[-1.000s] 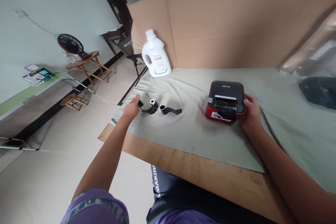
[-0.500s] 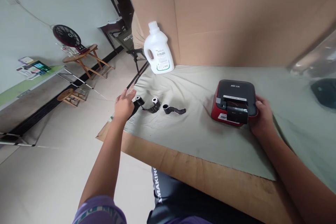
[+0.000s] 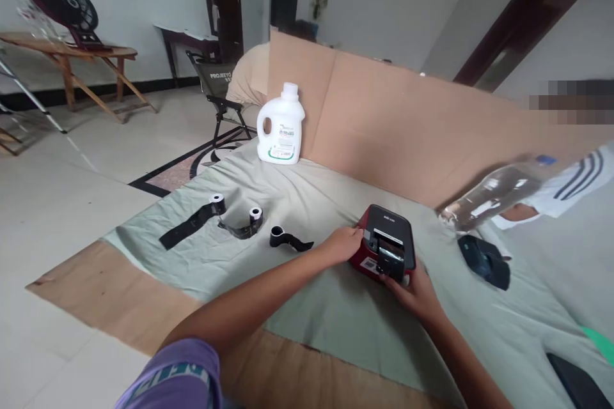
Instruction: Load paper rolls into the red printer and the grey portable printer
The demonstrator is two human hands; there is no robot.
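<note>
A red and black label printer [image 3: 387,227] sits between my two hands over the cloth, with a shiny black strip coming out of its front. My left hand [image 3: 344,244] grips its left side, fingers partly hidden behind it. On the right side and lower front edge, my right hand [image 3: 416,291] holds it with the thumb in front. Left of the printer lie three small rolls of black label tape: one with a long unrolled tail [image 3: 217,204], a middle one [image 3: 255,220] with a curled tail, and a nearer one [image 3: 277,236] with a short wavy tail.
A white detergent bottle [image 3: 283,131] stands at the back against a cardboard panel [image 3: 374,121]. To the right are a large clear plastic bottle [image 3: 499,195], a black device [image 3: 484,261] and a dark flat object [image 3: 578,380]. Another person's white sleeve [image 3: 575,182] is beside the bottle.
My left hand has left the far-left tape roll and moved right onto the printer. My right hand has stayed on it. The view has turned right and risen, bringing another person into sight.
</note>
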